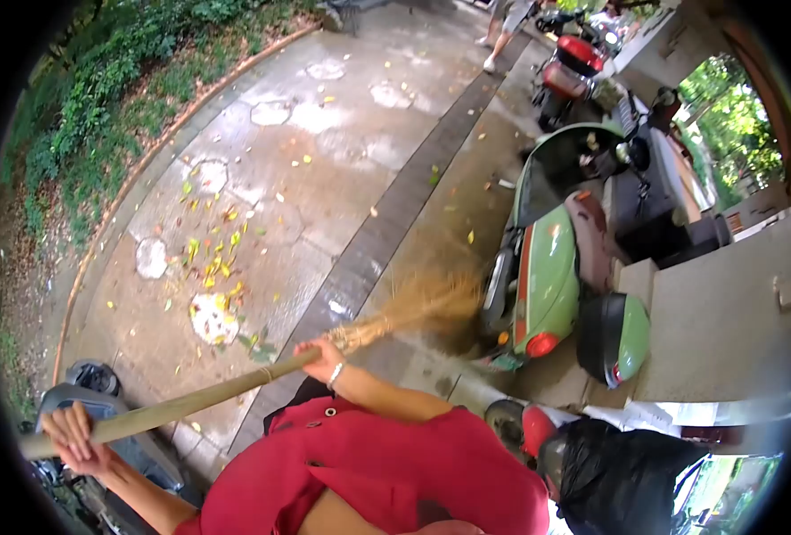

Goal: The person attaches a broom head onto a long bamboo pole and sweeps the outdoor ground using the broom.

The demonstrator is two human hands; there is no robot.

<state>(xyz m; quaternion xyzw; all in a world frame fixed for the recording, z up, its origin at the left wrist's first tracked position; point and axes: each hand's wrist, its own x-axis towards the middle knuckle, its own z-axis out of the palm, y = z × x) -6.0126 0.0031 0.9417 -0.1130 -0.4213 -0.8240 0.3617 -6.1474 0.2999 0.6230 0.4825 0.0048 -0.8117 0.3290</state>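
Left hand (76, 439) and right hand (321, 360) clasp the broom handle (190, 404), cut off leftward; its bristles (435, 303) blur.

Bright daylight; fisheye curvature, blackened corners.
Glare noted on pavement (315, 118); broom bristles (440, 301) blurred; right-hand foliage (736, 114) washed bright.

Broom (257, 378): long, straight, tan-ish handle, slanting from lower L of view up twd R; L hand (76, 437) grips nr outer end, R hand (322, 358) nr bristles. Bristles (426, 303) straw-col., bound at neck, fanned, blurry, down by grn scooter (551, 276); paving (315, 209) contact unclear.
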